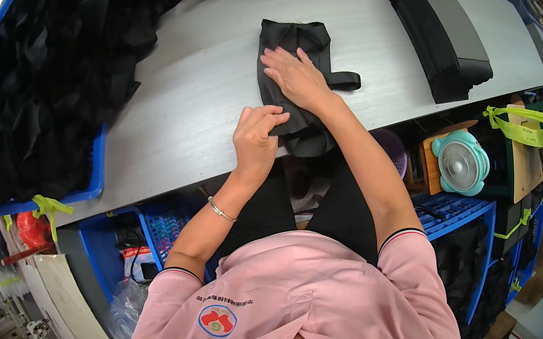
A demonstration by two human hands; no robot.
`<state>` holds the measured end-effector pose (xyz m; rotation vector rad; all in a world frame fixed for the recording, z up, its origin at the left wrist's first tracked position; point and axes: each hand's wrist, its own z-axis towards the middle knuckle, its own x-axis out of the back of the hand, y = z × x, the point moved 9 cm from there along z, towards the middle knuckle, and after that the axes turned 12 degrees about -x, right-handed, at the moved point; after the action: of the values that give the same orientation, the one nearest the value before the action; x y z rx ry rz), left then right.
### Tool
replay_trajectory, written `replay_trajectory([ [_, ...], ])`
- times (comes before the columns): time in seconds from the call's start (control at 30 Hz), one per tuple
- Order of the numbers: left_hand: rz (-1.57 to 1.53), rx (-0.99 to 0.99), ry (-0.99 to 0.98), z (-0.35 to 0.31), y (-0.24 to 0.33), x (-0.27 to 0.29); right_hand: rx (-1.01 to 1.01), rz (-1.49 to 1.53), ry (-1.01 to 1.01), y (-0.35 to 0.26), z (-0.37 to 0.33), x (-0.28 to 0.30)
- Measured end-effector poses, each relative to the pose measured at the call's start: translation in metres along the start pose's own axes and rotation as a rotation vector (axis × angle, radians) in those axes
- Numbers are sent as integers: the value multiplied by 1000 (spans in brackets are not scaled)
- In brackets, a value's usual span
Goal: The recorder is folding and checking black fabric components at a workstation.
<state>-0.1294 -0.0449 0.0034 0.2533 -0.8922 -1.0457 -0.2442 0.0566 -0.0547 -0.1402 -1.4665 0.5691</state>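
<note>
A black fabric piece (301, 44) lies on the grey table (209, 69), its lower end hanging over the near edge. My right hand (297, 75) lies flat on the middle of the fabric with fingers spread, pressing it down. My left hand (256, 138) pinches the fabric's lower left edge between thumb and fingers at the table's rim. A short black strap (342, 79) sticks out from the fabric to the right of my right hand.
A blue crate (37, 92) heaped with black fabric fills the left. A stack of folded black pieces (445, 38) sits at the table's far right. A teal fan (460, 163), blue crates and boxes stand beside and under the table.
</note>
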Motion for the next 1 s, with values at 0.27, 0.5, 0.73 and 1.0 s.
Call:
replay_trajectory([
  [0.27, 104, -44, 66, 10, -2, 16, -99, 766, -10, 30, -16, 53],
  [0.5, -178, 232, 401, 3, -47, 34, -259, -367, 1026, 127, -102, 248],
  [0.73, -453, 540, 442, -14, -41, 14, -660, -299, 646, 265, -93, 295],
  [1.0, -24, -216, 18, -1, 60, 5, -282, -645, 895, 142, -111, 258],
])
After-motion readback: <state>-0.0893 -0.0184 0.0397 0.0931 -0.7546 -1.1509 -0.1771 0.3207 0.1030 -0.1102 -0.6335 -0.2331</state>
